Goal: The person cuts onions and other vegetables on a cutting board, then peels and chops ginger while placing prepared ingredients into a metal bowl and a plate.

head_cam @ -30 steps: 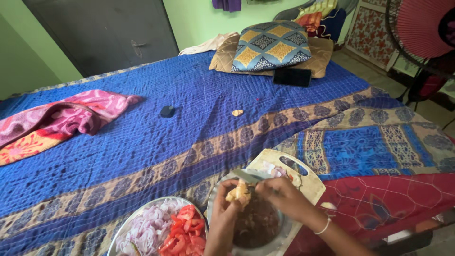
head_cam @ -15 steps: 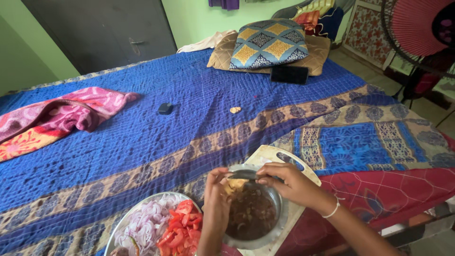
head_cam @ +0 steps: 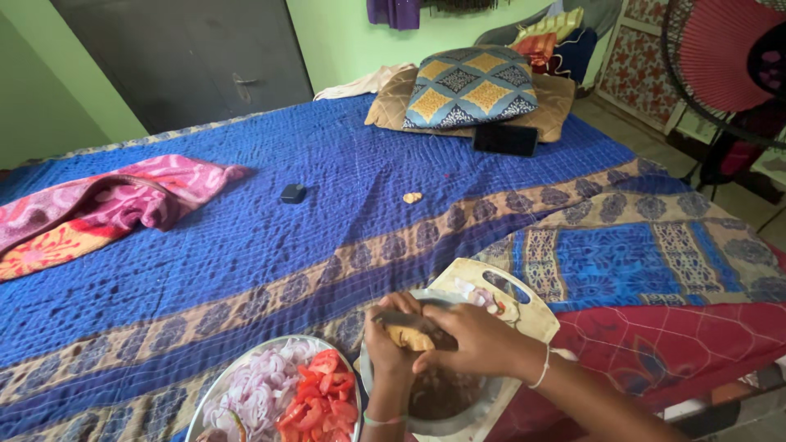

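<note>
My left hand (head_cam: 391, 348) holds a pale yellowish piece of food (head_cam: 409, 336) over a steel bowl (head_cam: 446, 413) with dark peelings in it. My right hand (head_cam: 475, 340) grips a knife (head_cam: 401, 317) whose blade lies across the top of that piece. The bowl rests on a cream cutting board (head_cam: 508, 299) with a handle slot, at the bed's near edge. Left of the bowl stands a steel plate (head_cam: 270, 348) with sliced onion (head_cam: 254, 393) and chopped tomato (head_cam: 321, 397).
A blue patterned bedspread (head_cam: 246, 237) covers the bed. On it lie a pink cloth (head_cam: 106, 205), a small dark object (head_cam: 292, 194), a small pale scrap (head_cam: 413, 197), a phone (head_cam: 505, 139) and cushions (head_cam: 471, 86). A fan (head_cam: 729, 57) stands at the right.
Both hands have stayed over the bowl, working the knife on the food piece. The view has tilted slightly, bringing the plate and bowl lower in the frame.
</note>
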